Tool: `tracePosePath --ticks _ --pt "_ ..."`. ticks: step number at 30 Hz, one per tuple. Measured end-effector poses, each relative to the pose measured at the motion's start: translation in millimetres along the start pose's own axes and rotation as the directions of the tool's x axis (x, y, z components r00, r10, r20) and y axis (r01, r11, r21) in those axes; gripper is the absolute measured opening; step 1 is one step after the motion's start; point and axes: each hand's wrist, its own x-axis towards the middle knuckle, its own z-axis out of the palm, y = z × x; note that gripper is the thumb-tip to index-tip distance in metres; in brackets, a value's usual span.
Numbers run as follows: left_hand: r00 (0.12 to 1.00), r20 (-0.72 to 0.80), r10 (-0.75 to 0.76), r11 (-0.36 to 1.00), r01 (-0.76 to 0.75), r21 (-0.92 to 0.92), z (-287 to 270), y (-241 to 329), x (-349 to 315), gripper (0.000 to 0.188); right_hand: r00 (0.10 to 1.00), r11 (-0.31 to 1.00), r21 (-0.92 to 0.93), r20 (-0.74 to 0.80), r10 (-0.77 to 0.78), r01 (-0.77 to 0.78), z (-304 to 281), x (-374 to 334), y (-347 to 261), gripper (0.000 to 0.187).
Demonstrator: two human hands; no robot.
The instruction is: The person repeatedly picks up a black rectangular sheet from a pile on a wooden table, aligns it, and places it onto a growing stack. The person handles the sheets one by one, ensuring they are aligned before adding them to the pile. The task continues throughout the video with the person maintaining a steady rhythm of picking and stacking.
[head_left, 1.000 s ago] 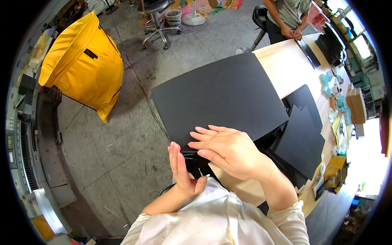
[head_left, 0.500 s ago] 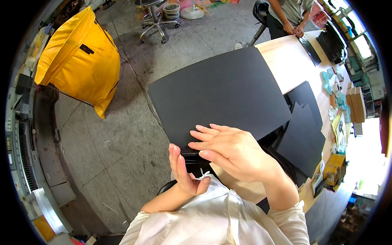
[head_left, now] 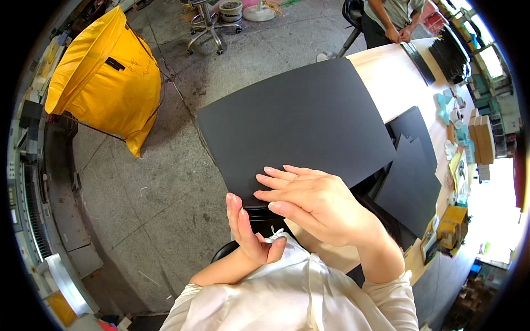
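Note:
A large dark grey sheet (head_left: 295,118) lies in front of me, overhanging the table's left side. Flat fingers of my right hand (head_left: 317,201) rest over its near part, slightly spread and holding nothing. At the sheet's near left corner, my left hand (head_left: 251,234) stands upright with its fingers extended and thumb apart. Those fingertips are by the sheet's edge; whether they touch it I cannot tell. Below that edge, dark layered edges show, partly hidden by my hands. More dark sheets (head_left: 408,179) lie overlapping to the right.
A yellow sack (head_left: 107,83) stands on the floor at left. Across the wooden table (head_left: 370,77), a person's hands (head_left: 398,35) are near a dark strip (head_left: 418,63) and a black stack (head_left: 448,58). Small tools and brown boxes (head_left: 481,139) line the right side. A wheeled stool (head_left: 207,27) stands behind.
My hands keep almost the same pose on the sheet. The view has shifted slightly. The other person's hands have moved a little away from the dark strip.

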Motion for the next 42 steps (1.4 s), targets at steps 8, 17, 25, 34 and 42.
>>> tracePosePath --ticks 8,17,25,34,42 --pt "0.983 -0.172 0.071 0.984 -0.097 -0.147 10 -11 -5 0.079 0.999 0.998 0.052 -0.008 0.042 -0.041 1 0 1 0.035" --pt "0.996 0.081 -0.022 0.997 0.015 0.076 -6 -4 12 0.084 0.999 0.997 0.072 -0.025 0.043 -0.041 2 -1 2 0.035" --pt "0.996 0.093 -0.013 0.985 -0.003 0.174 -2 -1 14 0.085 0.999 0.980 0.190 0.022 0.047 -0.051 1 -3 5 0.037" --pt "0.994 0.108 -0.014 0.979 -0.008 0.203 -3 0 15 0.084 0.995 0.962 0.259 0.060 0.076 -0.089 -2 -2 4 0.040" --pt "0.993 0.115 -0.006 0.977 -0.019 0.215 -3 1 16 0.083 0.995 0.961 0.262 0.067 0.080 -0.095 -2 -2 4 0.042"
